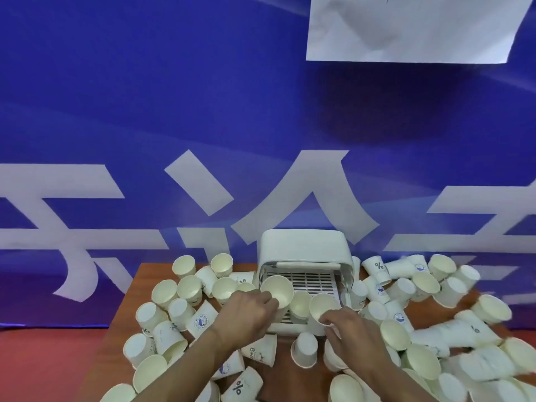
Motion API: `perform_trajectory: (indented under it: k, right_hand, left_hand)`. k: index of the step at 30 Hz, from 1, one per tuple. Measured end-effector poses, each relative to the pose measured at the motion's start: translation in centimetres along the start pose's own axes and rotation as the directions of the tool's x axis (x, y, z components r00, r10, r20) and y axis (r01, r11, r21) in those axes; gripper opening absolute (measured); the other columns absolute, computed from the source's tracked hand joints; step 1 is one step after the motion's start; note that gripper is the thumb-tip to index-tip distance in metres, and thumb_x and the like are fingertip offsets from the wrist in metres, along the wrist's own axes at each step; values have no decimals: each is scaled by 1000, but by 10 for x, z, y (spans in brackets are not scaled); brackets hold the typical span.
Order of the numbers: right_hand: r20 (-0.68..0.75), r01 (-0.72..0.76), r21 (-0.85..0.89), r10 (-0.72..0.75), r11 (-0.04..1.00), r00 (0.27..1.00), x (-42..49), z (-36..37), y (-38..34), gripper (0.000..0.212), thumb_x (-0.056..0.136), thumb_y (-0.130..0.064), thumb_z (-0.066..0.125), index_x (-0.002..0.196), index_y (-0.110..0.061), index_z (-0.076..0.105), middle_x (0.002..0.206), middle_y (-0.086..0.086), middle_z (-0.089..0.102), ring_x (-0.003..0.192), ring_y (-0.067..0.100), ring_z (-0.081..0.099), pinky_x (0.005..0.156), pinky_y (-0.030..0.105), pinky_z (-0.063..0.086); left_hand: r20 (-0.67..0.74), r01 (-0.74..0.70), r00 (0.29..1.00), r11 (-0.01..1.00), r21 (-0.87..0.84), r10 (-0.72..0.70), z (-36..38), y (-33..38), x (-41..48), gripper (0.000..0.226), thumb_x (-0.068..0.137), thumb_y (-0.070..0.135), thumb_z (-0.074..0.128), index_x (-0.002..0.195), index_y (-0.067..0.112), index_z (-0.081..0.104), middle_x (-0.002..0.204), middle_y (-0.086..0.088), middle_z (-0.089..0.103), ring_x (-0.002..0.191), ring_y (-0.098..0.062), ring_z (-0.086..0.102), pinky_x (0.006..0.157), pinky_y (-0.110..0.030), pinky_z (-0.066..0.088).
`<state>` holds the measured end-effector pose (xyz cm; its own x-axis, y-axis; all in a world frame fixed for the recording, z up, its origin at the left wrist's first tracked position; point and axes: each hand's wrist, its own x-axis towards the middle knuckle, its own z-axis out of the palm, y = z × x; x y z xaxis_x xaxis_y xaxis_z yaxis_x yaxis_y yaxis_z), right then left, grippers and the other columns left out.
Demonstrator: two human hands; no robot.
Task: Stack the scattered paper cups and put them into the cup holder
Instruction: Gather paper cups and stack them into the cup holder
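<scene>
Several white paper cups lie scattered over a brown table [130, 303], some upright, some on their sides. A white cup holder [304, 248] with a slotted tray [311, 281] stands at the table's middle back. My left hand [246, 311] grips a paper cup [278, 288] by its side, mouth up, over the tray's front left. My right hand [345, 326] pinches the rim of another cup [322, 306] at the tray's front right. A third cup [300, 304] sits between the two held cups on the tray.
A blue banner [203, 111] with large white characters hangs right behind the table. A white paper sheet [414, 27] is fixed to it at the upper right. Cups pile thickly on the right side [435, 343] and near the front edge. Red floor [43, 364] shows at the lower left.
</scene>
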<state>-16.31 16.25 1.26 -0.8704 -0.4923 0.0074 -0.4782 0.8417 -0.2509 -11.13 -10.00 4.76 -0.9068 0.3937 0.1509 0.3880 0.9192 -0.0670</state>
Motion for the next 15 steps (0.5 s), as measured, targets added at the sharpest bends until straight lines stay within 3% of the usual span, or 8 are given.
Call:
perform_trajectory:
  k: [3, 8, 12, 15]
  right_hand:
    - [-27, 15, -13, -15, 1000, 1000, 15, -5, -3, 18, 90, -26, 55, 101, -38, 64, 92, -11, 63, 88, 10, 62, 68, 27, 45]
    - [-76, 49, -33, -51, 998, 996, 31, -13, -12, 17, 76, -20, 73, 85, -34, 69, 76, -11, 63, 70, 11, 61, 60, 24, 45]
    - [-65, 61, -14, -62, 998, 996, 45, -3, -12, 16, 91, -28, 56, 102, -36, 66, 96, -11, 63, 87, 12, 60, 74, 26, 48]
    - [-60, 39, 26, -38, 999, 997, 50, 6, -12, 16, 93, -29, 53, 103, -36, 63, 100, -11, 62, 90, 9, 58, 75, 25, 48]
  left_hand:
    - [-25, 110, 993, 993, -42, -111, 6, 6, 8, 15, 91, 30, 55, 83, 22, 65, 75, 4, 63, 63, -18, 60, 47, -33, 50]
    - [-58, 175, 982, 982, -76, -179, 5, 6, 17, 13, 87, 29, 60, 76, 22, 62, 69, 4, 59, 58, -18, 57, 43, -32, 47]
    - [-72, 182, 980, 982, -58, -186, 6, 2, 22, 16, 90, 28, 57, 78, 21, 65, 70, 3, 61, 59, -19, 58, 45, -32, 49]
    - [-70, 163, 984, 986, -48, -166, 9, 4, 25, 15, 86, 28, 63, 73, 21, 63, 66, 3, 58, 56, -19, 56, 41, -29, 45]
